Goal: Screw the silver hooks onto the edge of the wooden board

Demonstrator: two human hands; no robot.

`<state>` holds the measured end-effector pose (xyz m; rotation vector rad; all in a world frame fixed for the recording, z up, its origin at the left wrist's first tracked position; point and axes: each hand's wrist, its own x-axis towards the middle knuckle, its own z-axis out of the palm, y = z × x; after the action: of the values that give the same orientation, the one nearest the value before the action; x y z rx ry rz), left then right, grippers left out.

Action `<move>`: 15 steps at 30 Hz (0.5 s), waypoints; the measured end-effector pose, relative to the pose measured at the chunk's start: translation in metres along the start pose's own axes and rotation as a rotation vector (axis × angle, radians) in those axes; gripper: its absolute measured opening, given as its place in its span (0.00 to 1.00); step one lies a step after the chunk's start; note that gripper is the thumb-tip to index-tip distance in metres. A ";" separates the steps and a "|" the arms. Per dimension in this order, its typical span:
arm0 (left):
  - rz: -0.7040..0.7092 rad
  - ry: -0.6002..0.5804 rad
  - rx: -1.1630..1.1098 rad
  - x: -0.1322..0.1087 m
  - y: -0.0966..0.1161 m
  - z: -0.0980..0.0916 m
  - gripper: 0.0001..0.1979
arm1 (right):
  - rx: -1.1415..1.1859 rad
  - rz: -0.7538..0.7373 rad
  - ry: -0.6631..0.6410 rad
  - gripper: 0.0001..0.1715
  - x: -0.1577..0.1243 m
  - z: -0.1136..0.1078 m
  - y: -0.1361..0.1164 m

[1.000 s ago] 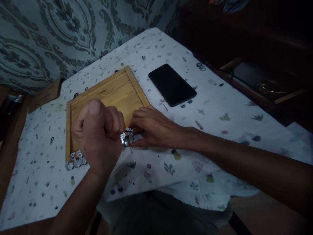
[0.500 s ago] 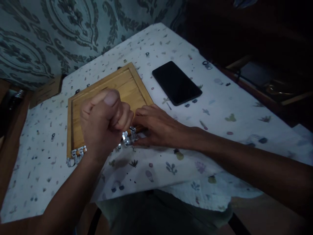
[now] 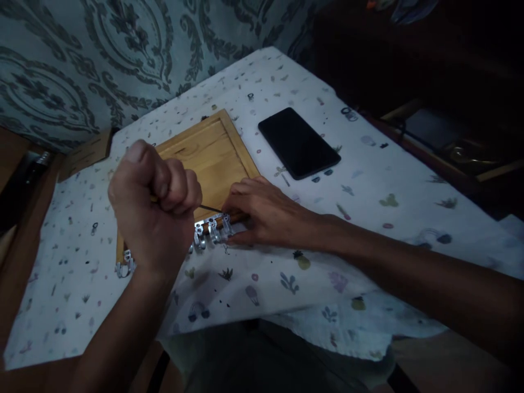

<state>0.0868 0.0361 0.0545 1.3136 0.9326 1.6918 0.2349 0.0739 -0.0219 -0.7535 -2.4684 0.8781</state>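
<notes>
My left hand (image 3: 153, 202) is closed in a fist, raised over the front of a framed wooden board (image 3: 202, 155). Out of the fist toward the right runs a thin dark shaft (image 3: 210, 208), like a screwdriver's; its handle is hidden. A row of shiny metal fittings (image 3: 213, 230) with curved, hook-like ends lines the board's near edge, partly covered by my left hand and wrist. My right hand (image 3: 257, 210) closes on the board's near right corner, thumb against the end fitting and fingers by the shaft's tip. What exactly its fingertips touch is partly hidden.
A black tablet or large phone (image 3: 298, 143) lies right of the board on the patterned tablecloth (image 3: 254, 297). Brown cardboard (image 3: 85, 158) rests at the table's far left edge, near the patterned wall covering (image 3: 131, 43). An open drawer or shelf (image 3: 450, 142) stands at the right.
My left fist has shifted left and turned, baring the thin shaft and more of the metal fittings. My right hand stays at the board's corner. The view has tilted slightly.
</notes>
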 end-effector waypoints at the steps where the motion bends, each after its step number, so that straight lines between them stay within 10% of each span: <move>1: 0.004 -0.007 0.014 -0.001 -0.001 0.001 0.22 | -0.004 0.004 -0.005 0.19 0.000 0.000 0.000; 15: -0.005 0.064 0.028 -0.008 -0.004 0.011 0.23 | -0.046 -0.007 0.007 0.19 0.001 0.001 0.000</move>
<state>0.0994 0.0314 0.0496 1.2805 0.9987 1.7317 0.2337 0.0745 -0.0225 -0.7614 -2.4917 0.8173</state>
